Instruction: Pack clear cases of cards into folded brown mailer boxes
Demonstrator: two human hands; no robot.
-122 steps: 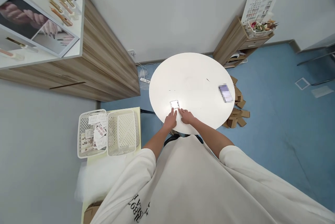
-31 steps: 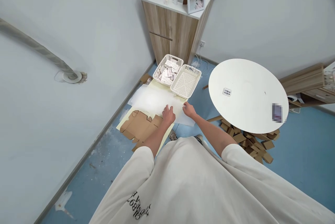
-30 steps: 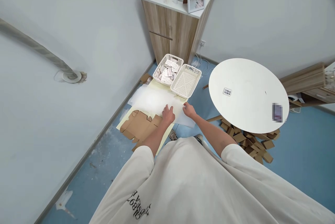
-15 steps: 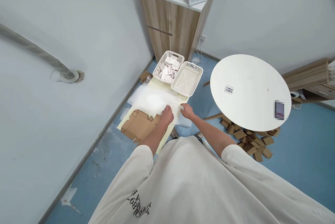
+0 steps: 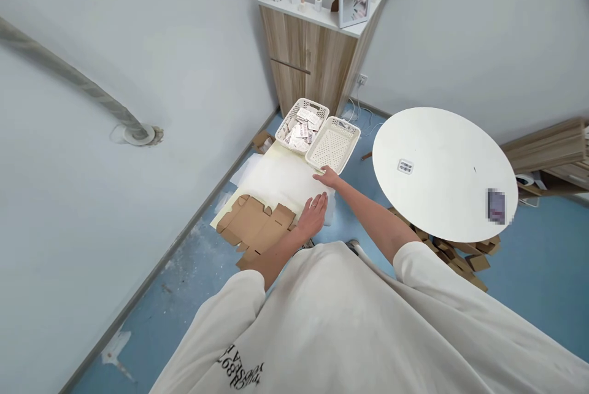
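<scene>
White, thin, see-through-looking sheets lie spread over a small pale yellow table. My left hand rests flat on the sheets near their close right corner, fingers stretched out, a ring on one of them. Farther up at the right edge of the sheets is my right hand, its thumb apart from the fingers, just below a white perforated basket. Left of my left hand lies an unfolded brown cardboard box, partly under my left forearm. Neither hand visibly holds anything.
A second white basket with several small printed packets stands at the table's far end. To the right is a round white table, with brown cardboard boxes on the floor beneath. A wood-grain cabinet stands in the corner.
My left hand has opened flat and moved right and slightly nearer to me. My right hand has moved slightly up toward the baskets. The camera view has tilted up a little.
</scene>
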